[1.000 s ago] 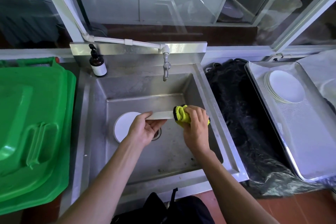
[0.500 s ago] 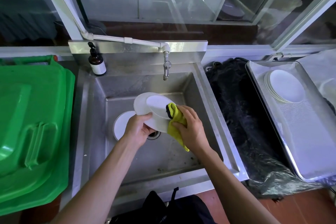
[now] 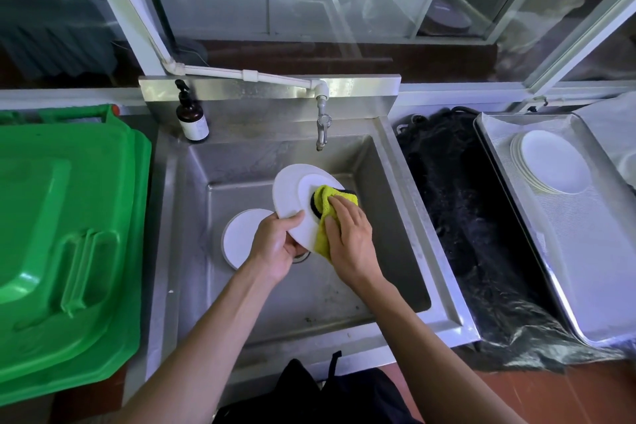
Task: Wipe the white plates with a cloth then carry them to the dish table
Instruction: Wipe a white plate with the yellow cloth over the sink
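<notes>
Over the steel sink point(image 3: 392, 182) my left hand point(image 3: 275, 244) grips the near rim of a white plate point(image 3: 292, 193), tilted with its face toward me. My right hand point(image 3: 349, 234) presses a yellow cloth point(image 3: 327, 203) with a dark edge against the plate's centre. Below it, another white plate point(image 3: 241, 237) lies flat on the sink bottom, partly hidden by my left hand. A stack of white plates point(image 3: 554, 162) sits on a metal tray point(image 3: 585, 268) at the right.
A tap point(image 3: 322, 127) hangs above the sink, close behind the held plate. A brown soap bottle point(image 3: 191, 117) stands at the sink's back left corner. A green bin lid point(image 3: 65, 234) lies to the left. Black plastic point(image 3: 457, 210) fills the gap before the tray.
The held plate has turned from edge-on to face toward me and tilted up. My right hand with the cloth moved from the plate's rim onto its centre.
</notes>
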`<state>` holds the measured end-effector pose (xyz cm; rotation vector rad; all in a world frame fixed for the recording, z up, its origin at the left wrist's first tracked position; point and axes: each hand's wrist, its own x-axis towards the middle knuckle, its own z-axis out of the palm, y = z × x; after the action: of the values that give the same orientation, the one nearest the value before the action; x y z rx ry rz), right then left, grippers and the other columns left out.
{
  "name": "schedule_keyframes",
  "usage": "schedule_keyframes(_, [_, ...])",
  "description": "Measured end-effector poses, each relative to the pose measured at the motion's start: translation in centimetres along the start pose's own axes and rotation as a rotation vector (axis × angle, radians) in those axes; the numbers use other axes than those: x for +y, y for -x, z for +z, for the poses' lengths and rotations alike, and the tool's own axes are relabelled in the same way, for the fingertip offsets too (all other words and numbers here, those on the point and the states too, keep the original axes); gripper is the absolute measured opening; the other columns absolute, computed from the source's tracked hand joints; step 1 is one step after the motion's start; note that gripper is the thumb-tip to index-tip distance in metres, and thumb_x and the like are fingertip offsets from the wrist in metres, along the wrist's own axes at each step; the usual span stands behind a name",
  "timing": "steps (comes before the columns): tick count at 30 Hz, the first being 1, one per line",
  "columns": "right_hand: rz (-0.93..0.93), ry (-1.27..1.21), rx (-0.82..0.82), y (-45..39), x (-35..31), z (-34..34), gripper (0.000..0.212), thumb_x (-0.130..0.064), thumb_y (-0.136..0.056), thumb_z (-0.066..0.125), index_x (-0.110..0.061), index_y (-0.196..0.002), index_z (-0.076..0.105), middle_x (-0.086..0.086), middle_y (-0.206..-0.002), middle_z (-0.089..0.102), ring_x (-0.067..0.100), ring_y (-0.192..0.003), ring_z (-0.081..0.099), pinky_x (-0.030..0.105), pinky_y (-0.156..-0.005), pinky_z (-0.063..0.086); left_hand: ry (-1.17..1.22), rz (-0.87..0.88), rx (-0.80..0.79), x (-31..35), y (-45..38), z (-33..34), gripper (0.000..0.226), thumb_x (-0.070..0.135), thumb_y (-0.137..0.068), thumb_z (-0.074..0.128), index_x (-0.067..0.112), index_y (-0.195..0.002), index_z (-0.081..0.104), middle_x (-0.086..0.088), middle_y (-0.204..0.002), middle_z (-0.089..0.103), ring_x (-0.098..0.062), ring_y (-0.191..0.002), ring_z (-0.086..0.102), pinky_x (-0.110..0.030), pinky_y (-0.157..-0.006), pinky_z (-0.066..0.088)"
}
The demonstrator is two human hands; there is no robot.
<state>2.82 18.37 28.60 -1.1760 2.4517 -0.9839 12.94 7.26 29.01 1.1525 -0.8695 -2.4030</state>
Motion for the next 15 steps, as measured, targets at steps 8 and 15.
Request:
schedule_keyframes(8, [-0.047, 0.079, 0.055, 1.5, -2.3, 1.9, 0.05, -0.03, -0.105, 0.028, -0.007, -0.144, 0.051, 0.007, -0.147, 0.051, 0.027, -0.142, 0.039, 0.04, -0.12, 0.023, 0.078, -0.001, -0.029, -0.5, 0.2, 0.5, 0.03, 0.015, -0.1, 0.056, 0.003, -0.126, 0.068, -0.017, -0.121, 0.071, -0.027, -0.103, 0.072, -0.034, -0.079, 0.06])
schedule_keyframes(15, [-0.079, 0.173, 0.108, 3.1, -0.9, 2.2, 0.046, -0.022, -0.107, 0.038, -0.002, -0.147, 0.045, 0.014, -0.155, 0.041, 0.033, -0.148, 0.031, 0.051, -0.121, 0.026, 0.072, 0.041, -0.046, -1.2, 0.5, -0.2, 0.038, 0.007, -0.092, 0.061, 0.001, -0.129, 0.065, -0.024, -0.13, 0.065, -0.037, -0.112, 0.066, -0.045, -0.095, 0.05])
